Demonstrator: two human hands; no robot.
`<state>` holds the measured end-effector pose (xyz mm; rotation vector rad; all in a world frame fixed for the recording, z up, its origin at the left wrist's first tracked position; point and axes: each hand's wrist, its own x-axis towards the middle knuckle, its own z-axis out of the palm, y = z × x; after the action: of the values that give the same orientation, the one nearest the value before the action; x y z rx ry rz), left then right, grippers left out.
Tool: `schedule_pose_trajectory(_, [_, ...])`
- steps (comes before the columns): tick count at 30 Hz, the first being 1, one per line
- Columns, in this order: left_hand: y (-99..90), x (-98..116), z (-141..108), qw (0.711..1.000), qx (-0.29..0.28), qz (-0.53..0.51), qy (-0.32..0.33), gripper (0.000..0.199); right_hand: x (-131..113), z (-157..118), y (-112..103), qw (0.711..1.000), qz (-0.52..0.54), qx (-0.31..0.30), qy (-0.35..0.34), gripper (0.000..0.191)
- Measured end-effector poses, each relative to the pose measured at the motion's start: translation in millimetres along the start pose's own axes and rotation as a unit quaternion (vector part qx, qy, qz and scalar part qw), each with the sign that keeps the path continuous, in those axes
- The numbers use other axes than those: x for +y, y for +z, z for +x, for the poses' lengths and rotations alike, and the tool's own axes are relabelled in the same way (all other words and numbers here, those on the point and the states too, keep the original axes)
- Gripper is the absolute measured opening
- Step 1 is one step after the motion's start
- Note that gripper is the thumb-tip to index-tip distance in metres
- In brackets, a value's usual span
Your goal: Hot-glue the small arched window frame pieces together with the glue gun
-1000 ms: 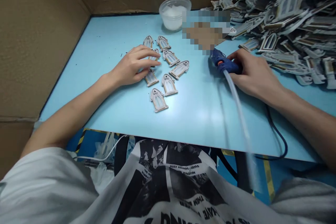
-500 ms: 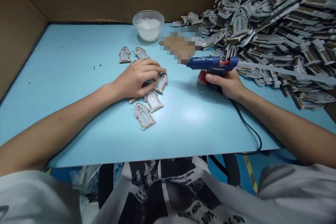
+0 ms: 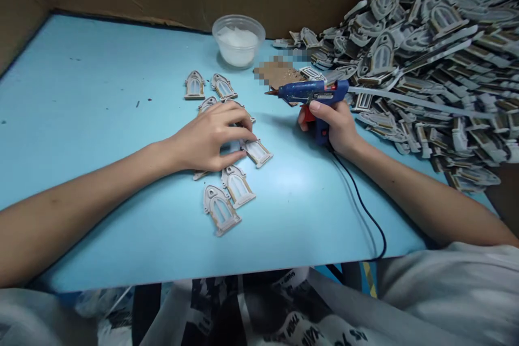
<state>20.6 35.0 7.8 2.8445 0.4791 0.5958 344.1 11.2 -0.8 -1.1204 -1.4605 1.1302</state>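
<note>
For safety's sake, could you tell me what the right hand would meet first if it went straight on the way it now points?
Probably the arched piece beside the left hand, though the glue gun in the right hand might clear it.

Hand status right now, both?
Left hand: half-curled over an arched piece; can't tell if gripping.
Right hand: closed, holding a glue gun.
</note>
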Motion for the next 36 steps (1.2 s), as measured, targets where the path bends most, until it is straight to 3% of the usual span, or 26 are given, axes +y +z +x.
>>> schedule_pose_trajectory(8, [0.5,-2.0,-1.2,0.995,0.027,-0.004,-0.091,0.045,-6.4,-9.4,-7.0,0.994,-0.027,-0.101,0.026,0.062])
schedule_pose_trajectory(19, [-0.2,-2.8,0.1,0.992,0.03,-0.054,-0.11,0.053,-11.7,-19.9,-7.1,0.982,-0.085,-0.165,0.043,0.058])
schedule_pose_trajectory(26, [-1.8,0.7,0.3,0.996,0.03,0.0,-0.081,0.046,-16.5,-27.1,-2.3,0.983,-0.112,-0.135,0.058,0.058])
schedule_pose_trajectory(31, [-4.1,5.2,5.3,0.997,0.07,-0.009,-0.006,0.021,-14.5,-20.0,-0.1,0.996,0.033,-0.079,0.032,0.051])
schedule_pose_trajectory(33, [-4.6,5.3,5.9,0.999,0.042,-0.018,0.015,0.017,-12.2,-17.3,-0.2,0.998,0.063,-0.027,0.016,0.047])
schedule_pose_trajectory(36, [-5.7,4.1,5.6,0.999,-0.025,-0.021,0.001,0.026,-8.6,-15.1,-1.7,0.998,0.052,0.028,-0.002,0.044])
